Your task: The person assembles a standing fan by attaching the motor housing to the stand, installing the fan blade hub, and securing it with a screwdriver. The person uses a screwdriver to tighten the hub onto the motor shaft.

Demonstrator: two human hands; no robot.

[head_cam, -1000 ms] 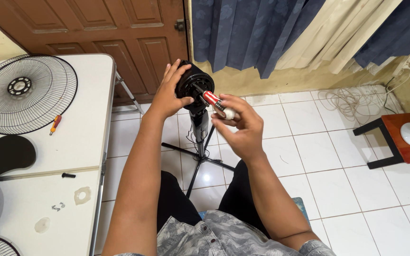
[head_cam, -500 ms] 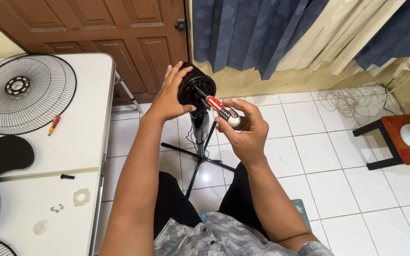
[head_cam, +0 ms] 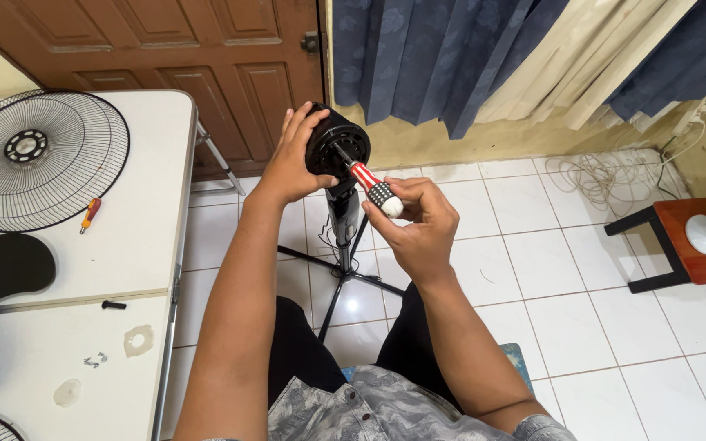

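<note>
the screwdriver (head_cam: 373, 187) with the red, white and dark handle is gripped in the right hand (head_cam: 418, 229), fingers closed around the rounded butt of the handle. its long axis runs up and to the left, away from the palm, and its thin metal shaft meets the face of the black fan motor housing (head_cam: 334, 148); the tip itself is too small to be made out. the housing is steadied by the left hand (head_cam: 292, 163), which is wrapped around its left side, thumb and fingers closed on the casing. of the 2 hands, the left is the nearer to the housing, touching it, while the right is linked to it only through the tool. the housing is carried on a dark stand (head_cam: 343, 245) with legs spread on the white tiled floor (head_cam: 549, 269). to the left, on a white table (head_cam: 140, 237), a wire fan grille (head_cam: 38, 159), a small orange screwdriver (head_cam: 87, 215) and a black fan blade (head_cam: 6, 265) are laid, well apart from both hands.
</note>
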